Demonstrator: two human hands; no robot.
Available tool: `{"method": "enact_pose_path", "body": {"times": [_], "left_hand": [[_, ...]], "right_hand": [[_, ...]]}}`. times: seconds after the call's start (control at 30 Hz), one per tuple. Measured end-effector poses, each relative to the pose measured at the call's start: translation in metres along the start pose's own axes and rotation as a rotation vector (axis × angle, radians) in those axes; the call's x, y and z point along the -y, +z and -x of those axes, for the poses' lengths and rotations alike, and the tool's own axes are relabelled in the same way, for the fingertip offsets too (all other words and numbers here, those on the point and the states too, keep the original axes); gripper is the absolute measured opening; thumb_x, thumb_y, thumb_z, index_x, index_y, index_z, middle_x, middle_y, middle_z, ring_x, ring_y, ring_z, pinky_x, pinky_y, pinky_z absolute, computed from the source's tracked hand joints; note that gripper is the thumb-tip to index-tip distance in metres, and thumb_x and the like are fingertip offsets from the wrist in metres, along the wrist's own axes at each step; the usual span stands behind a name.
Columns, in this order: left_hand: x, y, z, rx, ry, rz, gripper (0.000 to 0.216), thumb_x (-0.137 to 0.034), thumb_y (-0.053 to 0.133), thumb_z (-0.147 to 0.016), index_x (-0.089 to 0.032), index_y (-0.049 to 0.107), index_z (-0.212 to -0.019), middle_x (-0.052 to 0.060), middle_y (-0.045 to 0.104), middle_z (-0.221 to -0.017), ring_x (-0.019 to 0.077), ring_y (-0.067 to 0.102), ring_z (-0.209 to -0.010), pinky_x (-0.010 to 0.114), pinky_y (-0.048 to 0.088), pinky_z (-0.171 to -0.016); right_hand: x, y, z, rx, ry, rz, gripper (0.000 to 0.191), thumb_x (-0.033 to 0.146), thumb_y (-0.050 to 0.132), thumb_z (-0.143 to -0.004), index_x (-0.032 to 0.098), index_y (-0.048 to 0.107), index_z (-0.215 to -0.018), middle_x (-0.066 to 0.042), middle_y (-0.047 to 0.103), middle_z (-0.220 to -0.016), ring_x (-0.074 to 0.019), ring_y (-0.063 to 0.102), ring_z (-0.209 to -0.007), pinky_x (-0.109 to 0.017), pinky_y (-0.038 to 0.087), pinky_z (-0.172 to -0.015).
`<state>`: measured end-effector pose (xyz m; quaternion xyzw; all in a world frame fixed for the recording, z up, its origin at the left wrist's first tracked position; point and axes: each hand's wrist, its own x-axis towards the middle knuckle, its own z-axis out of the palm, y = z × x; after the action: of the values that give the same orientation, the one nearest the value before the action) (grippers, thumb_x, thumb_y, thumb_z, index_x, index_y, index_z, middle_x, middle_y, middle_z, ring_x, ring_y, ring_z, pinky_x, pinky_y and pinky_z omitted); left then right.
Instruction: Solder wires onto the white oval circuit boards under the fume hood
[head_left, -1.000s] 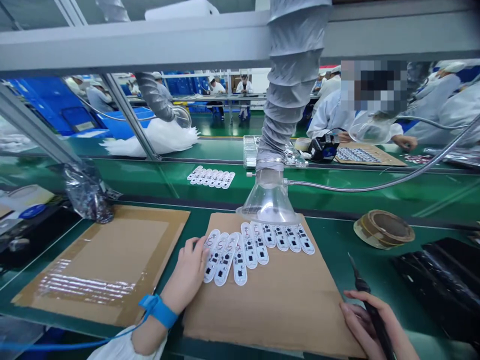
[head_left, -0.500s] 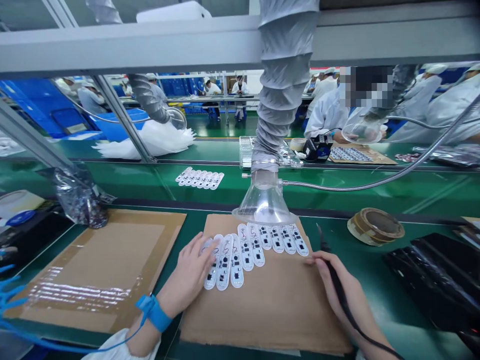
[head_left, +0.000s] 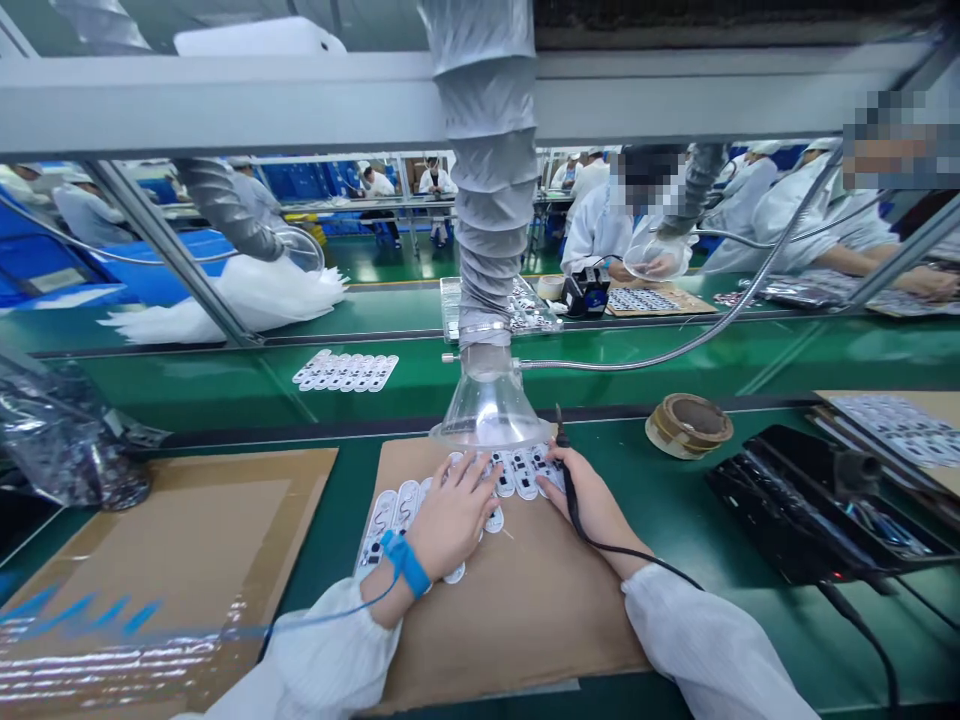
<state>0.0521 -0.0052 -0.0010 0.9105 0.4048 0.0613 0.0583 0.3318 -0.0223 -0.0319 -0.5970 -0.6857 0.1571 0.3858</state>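
Note:
Several white, rounded circuit boards [head_left: 526,478] lie side by side in a slanting row on a sheet of cardboard [head_left: 547,620]. Flat over the middle of that row rests my left hand [head_left: 454,510], fingers spread, covering some boards; a blue wrist strap [head_left: 406,563] is on its wrist. My right hand [head_left: 589,495] grips a black-corded soldering iron [head_left: 562,438], tip pointing up and away. Its fingers touch the boards at the row's right end. Just beyond both hands hangs a clear fume hood [head_left: 491,395].
A second cardboard sheet [head_left: 217,540] lies at left. To the right are a tape roll [head_left: 688,425], a black box-shaped device [head_left: 795,500] and more boards [head_left: 892,425]. Another group of boards [head_left: 345,371] sits beyond the bench's back edge. Co-workers [head_left: 600,225] sit opposite.
The view has turned right. My left hand has moved right over the middle of the boards. My right hand, with the soldering iron, has moved in to the row's right end.

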Motion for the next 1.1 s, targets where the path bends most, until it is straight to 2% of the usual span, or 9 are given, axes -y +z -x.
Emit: {"method": "enact_pose_path", "body": {"times": [0.1,0.23,0.4,0.47,0.53,0.6,0.67,0.9,1.1], "left_hand": [[-0.008,0.010,-0.013,0.032,0.038,0.018,0.055,-0.032,0.040,-0.121,-0.021,0.048,-0.175,0.013,0.043,-0.185,0.0382,0.041,-0.171,0.065,0.039,-0.135],[-0.014,0.019,0.002,0.044,0.185,0.100,0.050,-0.027,0.039,-0.122,-0.028,0.057,-0.168,0.008,0.056,-0.178,0.0328,0.046,-0.169,0.063,0.038,-0.138],[-0.016,0.000,0.027,0.032,0.259,0.250,0.045,-0.030,0.036,-0.123,-0.029,0.064,-0.159,0.007,0.069,-0.164,0.0289,0.049,-0.166,0.063,0.031,-0.142],[-0.002,-0.015,0.041,-0.023,0.107,0.331,0.047,-0.032,0.033,-0.123,-0.026,0.069,-0.151,0.010,0.073,-0.156,0.0285,0.063,-0.152,0.056,0.045,-0.134],[0.023,-0.029,0.062,-0.144,-0.203,0.417,0.050,-0.036,0.028,-0.122,-0.024,0.074,-0.134,0.013,0.080,-0.137,0.0278,0.075,-0.128,0.047,0.060,-0.114],[0.049,-0.038,0.087,-0.263,-0.566,0.427,0.051,-0.046,0.027,-0.121,-0.024,0.073,-0.118,0.012,0.081,-0.115,0.0296,0.078,-0.110,0.046,0.064,-0.098],[0.068,-0.039,0.111,-0.231,-0.733,0.395,0.047,-0.052,0.033,-0.117,-0.024,0.070,-0.110,0.011,0.080,-0.109,0.0323,0.078,-0.106,0.048,0.064,-0.096],[0.049,-0.015,0.129,-0.031,-0.754,0.340,0.052,-0.060,0.042,-0.113,-0.019,0.064,-0.137,0.017,0.074,-0.130,0.0362,0.078,-0.115,0.046,0.064,-0.090],[0.044,-0.010,0.125,-0.106,-0.765,0.206,0.048,-0.060,0.045,-0.113,-0.022,0.062,-0.138,0.013,0.068,-0.122,0.0321,0.080,-0.096,0.040,0.063,-0.071]], "right_hand": [[0.001,-0.003,0.019,0.016,-0.002,-0.002,0.019,0.042,0.063,-0.108,0.027,0.062,-0.119,-0.016,0.073,-0.150,-0.0361,0.069,-0.144,-0.052,0.061,-0.113],[0.005,-0.003,0.069,-0.048,0.068,-0.003,0.016,0.042,0.060,-0.113,0.028,0.060,-0.121,-0.015,0.069,-0.155,-0.0352,0.066,-0.148,-0.055,0.060,-0.116],[0.012,0.000,0.115,-0.148,0.144,0.048,0.025,0.044,0.059,-0.113,0.029,0.062,-0.133,-0.016,0.066,-0.160,-0.0371,0.067,-0.147,-0.060,0.059,-0.119],[0.012,-0.003,0.115,-0.145,0.137,0.043,0.029,0.046,0.060,-0.112,0.029,0.062,-0.135,-0.015,0.065,-0.162,-0.0380,0.065,-0.149,-0.060,0.058,-0.120],[0.010,-0.006,0.110,-0.142,0.139,0.038,0.031,0.048,0.061,-0.112,0.029,0.063,-0.136,-0.014,0.065,-0.163,-0.0387,0.064,-0.150,-0.060,0.058,-0.121],[0.009,-0.006,0.103,-0.142,0.159,0.045,0.033,0.051,0.061,-0.111,0.029,0.064,-0.135,-0.014,0.066,-0.162,-0.0394,0.067,-0.147,-0.060,0.059,-0.120],[0.011,-0.004,0.098,-0.144,0.182,0.053,0.037,0.055,0.062,-0.110,0.028,0.065,-0.134,-0.015,0.067,-0.161,-0.0404,0.069,-0.144,-0.060,0.060,-0.118],[0.023,0.003,0.092,-0.112,0.149,-0.006,0.036,0.055,0.061,-0.110,0.028,0.064,-0.133,-0.015,0.064,-0.166,-0.0407,0.064,-0.151,-0.063,0.057,-0.123],[0.014,-0.009,0.092,-0.109,0.144,-0.028,0.032,0.052,0.065,-0.110,0.027,0.064,-0.131,-0.015,0.065,-0.164,-0.0392,0.066,-0.149,-0.060,0.057,-0.123]]}}
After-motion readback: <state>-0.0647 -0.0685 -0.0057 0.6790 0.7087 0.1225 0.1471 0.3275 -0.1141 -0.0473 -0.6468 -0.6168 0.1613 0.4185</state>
